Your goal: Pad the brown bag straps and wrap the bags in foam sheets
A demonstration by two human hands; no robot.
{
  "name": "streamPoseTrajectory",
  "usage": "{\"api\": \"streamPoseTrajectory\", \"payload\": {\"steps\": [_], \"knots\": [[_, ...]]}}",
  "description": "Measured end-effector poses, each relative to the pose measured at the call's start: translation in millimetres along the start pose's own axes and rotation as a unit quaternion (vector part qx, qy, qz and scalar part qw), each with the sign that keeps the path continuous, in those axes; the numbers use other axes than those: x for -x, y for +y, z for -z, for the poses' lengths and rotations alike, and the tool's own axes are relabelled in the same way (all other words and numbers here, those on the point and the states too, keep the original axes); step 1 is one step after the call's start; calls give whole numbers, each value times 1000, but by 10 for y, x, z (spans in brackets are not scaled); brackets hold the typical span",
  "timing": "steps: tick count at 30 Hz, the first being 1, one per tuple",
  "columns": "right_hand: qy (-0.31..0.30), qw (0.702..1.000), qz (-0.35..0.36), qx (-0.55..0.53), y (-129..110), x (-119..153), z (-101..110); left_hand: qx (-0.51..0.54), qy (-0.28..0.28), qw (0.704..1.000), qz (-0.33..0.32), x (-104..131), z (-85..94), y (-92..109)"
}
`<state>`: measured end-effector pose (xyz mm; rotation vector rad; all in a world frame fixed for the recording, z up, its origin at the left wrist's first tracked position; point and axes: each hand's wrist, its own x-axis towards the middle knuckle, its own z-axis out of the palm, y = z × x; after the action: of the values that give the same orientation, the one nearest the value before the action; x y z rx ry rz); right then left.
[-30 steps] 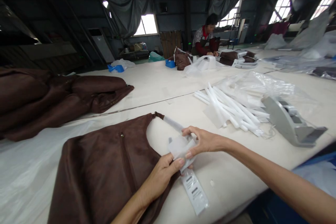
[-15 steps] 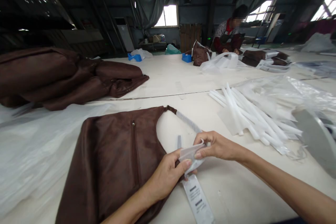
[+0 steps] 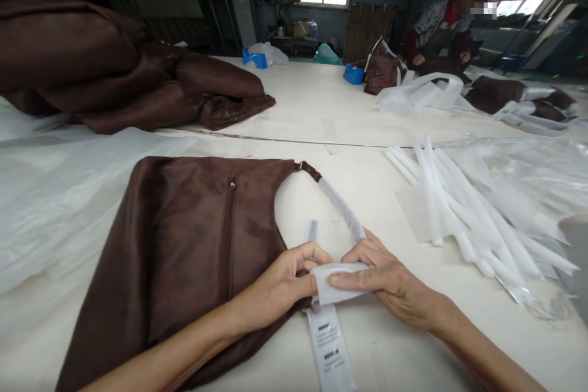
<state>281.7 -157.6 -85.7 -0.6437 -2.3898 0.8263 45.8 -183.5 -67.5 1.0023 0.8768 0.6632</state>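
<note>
A brown bag (image 3: pixel 193 245) with a zip lies flat on the pale table. Its strap (image 3: pixel 342 207), wrapped in white material, curves round to my right hand (image 3: pixel 388 278). A white sheet piece (image 3: pixel 337 282) is pinched around the strap's lower part by both hands. My left hand (image 3: pixel 285 285) closes on its left end beside the bag's edge, and my right thumb presses flat on top of it. Below my hands hangs a clear-sleeved label (image 3: pixel 329 349) with printed text. A short grey strip (image 3: pixel 313 231) lies inside the strap's loop.
White foam tubes (image 3: pixel 468 214) and clear plastic (image 3: pixel 528 177) lie at the right. Brown bags (image 3: pixel 114 73) are piled at the back left, above plastic sheeting (image 3: pixel 46 196). Across the table (image 3: pixel 294 98) are blue dispensers (image 3: pixel 353 74) and a person (image 3: pixel 441 30).
The view has tilted down and shifted. My right thumb now lies flat across the white piece, which is folded lower around the strap; my left fingers have shifted on its left end.
</note>
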Motion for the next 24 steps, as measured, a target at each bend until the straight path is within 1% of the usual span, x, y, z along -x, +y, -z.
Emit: {"api": "streamPoseTrajectory", "payload": {"steps": [2,4,6,8,10,12,14,15,17,19,20,22,24], "knots": [[7,999,12,37,-8,4,-4,40,-8,999,5,-6,34,10],[26,997,26,74,-17,-1,-15,60,-14,998,-6,-12,53,19],[48,992,40,111,-23,-12,-40,54,-18,998,-15,-25,54,16],[62,987,44,144,-26,-24,-73,38,-20,999,-8,-46,47,-4],[58,984,39,162,-25,-26,-100,30,-21,999,8,-71,42,-37],[42,985,33,165,-23,3,-109,24,-22,999,18,-95,49,-68],[36,986,28,159,-22,82,-100,16,-17,1000,14,-116,63,-87],[45,987,24,153,-26,146,-90,11,-13,1000,13,-126,69,-88],[88,987,-1,133,-55,322,-68,-5,-4,1000,16,-140,69,-71],[161,980,-57,106,-126,554,-44,-33,5,999,17,-144,51,-33],[200,971,-95,91,-176,683,-28,-52,10,998,15,-142,41,-13],[279,943,-169,69,-289,952,31,-94,24,995,11,-151,45,8],[358,900,-241,65,-395,1229,161,-138,36,989,27,-203,100,-24]]}}
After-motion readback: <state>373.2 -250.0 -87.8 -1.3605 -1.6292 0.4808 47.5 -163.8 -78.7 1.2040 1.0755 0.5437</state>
